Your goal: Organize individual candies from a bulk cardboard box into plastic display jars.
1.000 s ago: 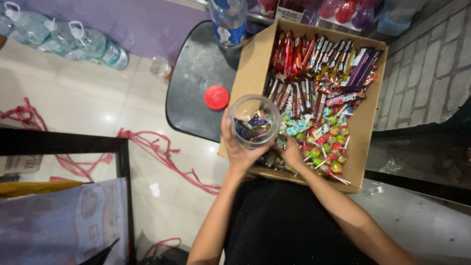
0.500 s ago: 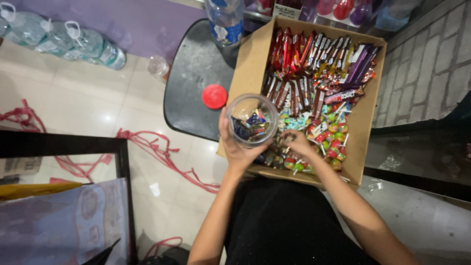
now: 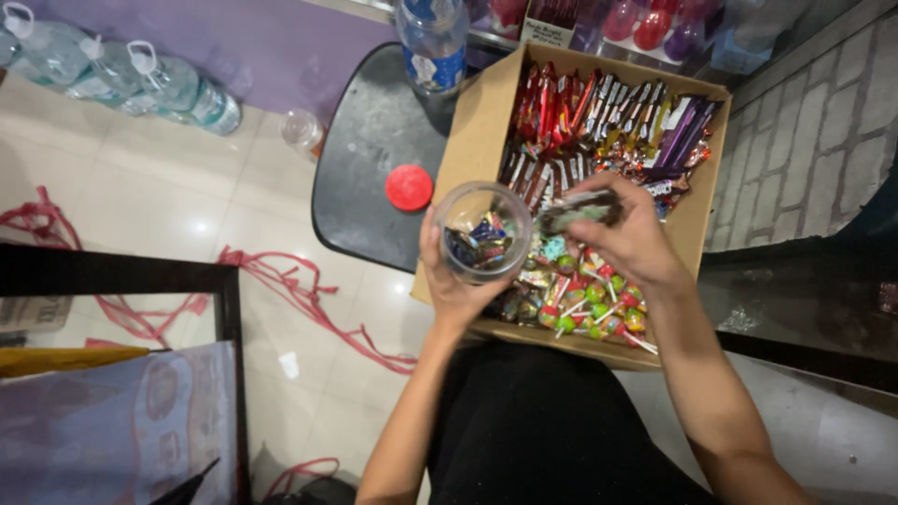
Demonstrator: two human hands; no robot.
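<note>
Your right hand [image 3: 629, 238] pinches what looks like a wrapped candy [image 3: 580, 208], lying crosswise just right of the jar [image 3: 482, 232] gripped by your left hand [image 3: 456, 281].

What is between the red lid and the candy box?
Only bare black stool top lies between the red lid and the cardboard box, in the head view.

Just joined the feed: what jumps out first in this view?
The cardboard box on the person's lap, packed with bright candy bars and lollipops. Over it, the left hand holds a clear jar partly filled with sweets, while the right hand holds a wrapped candy beside its mouth. A red lid lies on the dark stool.
</note>
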